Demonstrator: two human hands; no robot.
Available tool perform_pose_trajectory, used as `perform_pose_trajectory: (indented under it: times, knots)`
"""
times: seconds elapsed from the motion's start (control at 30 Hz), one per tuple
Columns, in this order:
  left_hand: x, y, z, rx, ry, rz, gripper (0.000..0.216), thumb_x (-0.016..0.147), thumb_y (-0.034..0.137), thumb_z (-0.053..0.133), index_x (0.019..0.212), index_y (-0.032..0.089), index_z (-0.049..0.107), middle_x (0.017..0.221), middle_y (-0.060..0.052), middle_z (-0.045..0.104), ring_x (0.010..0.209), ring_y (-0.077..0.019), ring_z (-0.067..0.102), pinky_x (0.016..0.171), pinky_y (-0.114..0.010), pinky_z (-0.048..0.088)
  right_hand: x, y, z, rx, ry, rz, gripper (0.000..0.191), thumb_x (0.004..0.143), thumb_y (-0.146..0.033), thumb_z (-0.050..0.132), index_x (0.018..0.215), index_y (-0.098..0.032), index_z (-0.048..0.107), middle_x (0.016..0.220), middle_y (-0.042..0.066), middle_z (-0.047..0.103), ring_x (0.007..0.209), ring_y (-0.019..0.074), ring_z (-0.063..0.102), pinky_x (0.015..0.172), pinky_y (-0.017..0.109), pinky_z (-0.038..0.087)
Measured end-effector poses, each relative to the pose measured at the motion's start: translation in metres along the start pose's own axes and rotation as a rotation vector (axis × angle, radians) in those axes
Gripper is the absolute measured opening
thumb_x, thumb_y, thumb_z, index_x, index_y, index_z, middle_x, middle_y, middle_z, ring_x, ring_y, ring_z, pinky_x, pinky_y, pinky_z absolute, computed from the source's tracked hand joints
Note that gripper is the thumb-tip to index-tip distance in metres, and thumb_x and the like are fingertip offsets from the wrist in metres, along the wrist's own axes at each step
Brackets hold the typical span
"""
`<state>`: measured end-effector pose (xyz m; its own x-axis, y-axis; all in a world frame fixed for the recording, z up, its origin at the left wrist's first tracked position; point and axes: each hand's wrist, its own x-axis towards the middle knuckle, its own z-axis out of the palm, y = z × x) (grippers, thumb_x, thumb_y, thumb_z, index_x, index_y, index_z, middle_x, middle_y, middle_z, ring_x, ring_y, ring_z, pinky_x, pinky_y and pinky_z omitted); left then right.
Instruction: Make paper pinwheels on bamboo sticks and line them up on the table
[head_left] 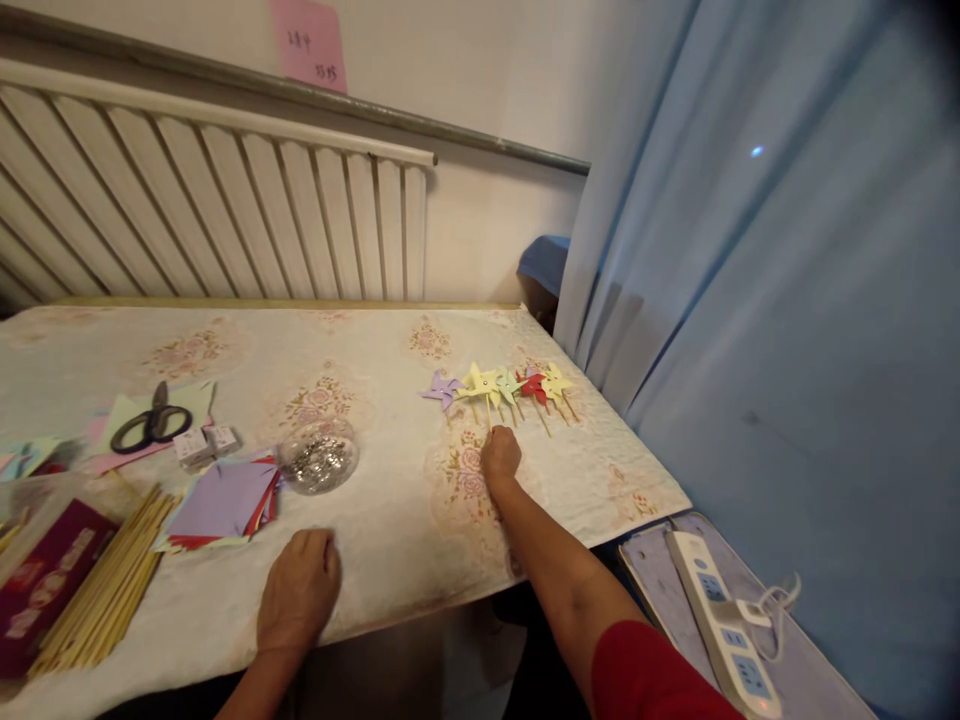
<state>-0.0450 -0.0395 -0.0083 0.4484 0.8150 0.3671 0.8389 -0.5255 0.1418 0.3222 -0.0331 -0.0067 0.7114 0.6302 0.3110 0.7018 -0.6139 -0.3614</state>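
Observation:
My right hand (501,455) is closed around the stick of a yellow pinwheel (482,382), among a row of paper pinwheels on the tablecloth. To its left lies a purple pinwheel (441,390); to its right are a pale green pinwheel (508,386), a red pinwheel (532,388) and another yellow pinwheel (555,383), some overlapping. My left hand (300,585) rests as a loose fist near the table's front edge, with nothing showing in it. Close to that hand are a stack of coloured paper squares (221,498) and a clear dish of small metal pins (320,457).
Black-handled scissors (154,425) lie on paper beside small white boxes (206,445). A bundle of thin sticks (112,590) and a dark red box (45,585) are at the left. A power strip (724,625) lies at lower right, beside a blue curtain (787,330).

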Motion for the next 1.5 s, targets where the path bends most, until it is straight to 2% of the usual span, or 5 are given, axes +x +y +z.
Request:
perform_pose_trajectory:
  times: [0.6,1.5]
  knots:
    - [-0.001,0.000,-0.001,-0.015,0.006,-0.003,0.020,0.093,0.020,0.041,0.095,0.015,0.060,0.094,-0.011,0.062,0.090,-0.0254,0.060,0.084,-0.040,0.047,0.017,-0.008,0.002,-0.040,-0.047,0.027,0.023,0.097,-0.015,0.041,0.098,-0.015,0.064,0.100,0.011,0.066,0.091,0.0189,0.062,0.074,0.027,0.042]
    - [-0.002,0.001,-0.002,-0.037,0.005,-0.009,0.017,0.093,0.021,0.040,0.095,0.018,0.057,0.093,-0.011,0.062,0.093,-0.0248,0.059,0.086,-0.039,0.046,0.016,-0.010,-0.002,-0.044,-0.046,0.047,0.024,0.092,-0.009,0.043,0.097,-0.014,0.066,0.102,0.013,0.065,0.096,0.0202,0.062,0.077,0.028,0.044]
